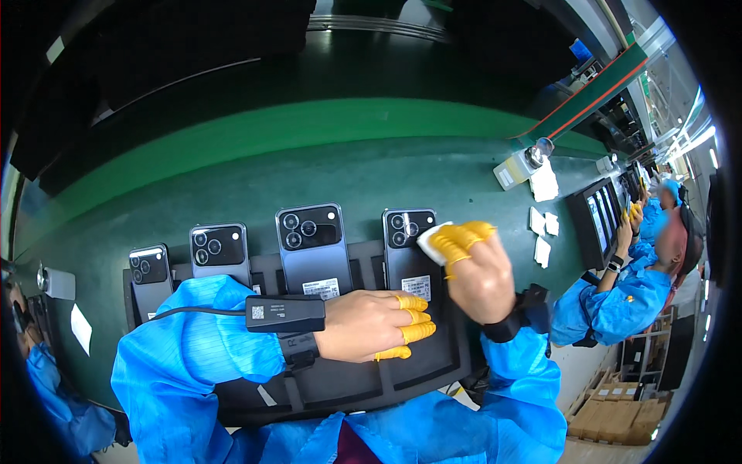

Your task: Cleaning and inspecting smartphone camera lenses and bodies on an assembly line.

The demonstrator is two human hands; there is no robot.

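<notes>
My right hand (475, 271), yellow finger cots on its fingers, pinches a folded white wipe (433, 243). The wipe rests at the right edge of the camera panel of the rightmost dark smartphone (400, 263), which lies back up with a white label. Lower on that phone, my left hand (367, 325) lies with its fingers stretched to the right, also in yellow cots. To the left are more smartphones: one with a big camera panel (313, 251), another (219, 251) and a smaller-looking one (149, 271). All sit in a black compartment tray (348, 383), partly hidden by my arms.
A dispenser bottle (514, 170) stands at the right back, with white wipes (543, 182) beside it. Another bottle (58, 282) and a white sheet (81, 329) are at the left. Co-workers in blue (618, 301) work at the right around a black tray (595, 220).
</notes>
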